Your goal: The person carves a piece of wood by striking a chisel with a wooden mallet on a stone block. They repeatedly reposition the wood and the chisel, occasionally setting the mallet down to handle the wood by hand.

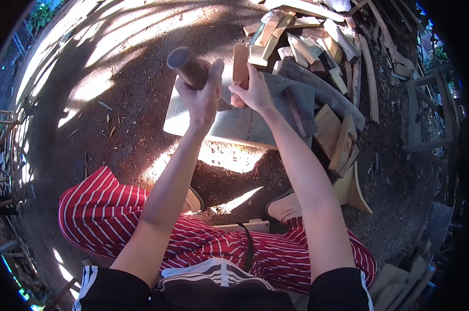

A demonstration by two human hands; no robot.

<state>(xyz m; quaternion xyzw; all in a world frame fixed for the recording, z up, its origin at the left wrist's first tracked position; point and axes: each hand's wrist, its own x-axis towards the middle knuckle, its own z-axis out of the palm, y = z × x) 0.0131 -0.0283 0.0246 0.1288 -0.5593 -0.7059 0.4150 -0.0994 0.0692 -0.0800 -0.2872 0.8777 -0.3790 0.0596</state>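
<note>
Grasping: left hand (200, 101), a dark cylinder (189, 66); right hand (256, 93), a brown wooden piece (240, 66); both near the far edge of the tabletop (232, 124).

We're in a woodworking spot, open-air by the look of it, and here's the evidence: bare earth (125, 147) underfoot, chips (112, 131) strewn all over it, and there, a jumbled heap of cut timber (302, 49)! Right before us sits a low work board (234, 132), a stout wooden club (190, 67) above it; out at the edges, sunlight patches (94, 88) and greenery (40, 15).
</note>
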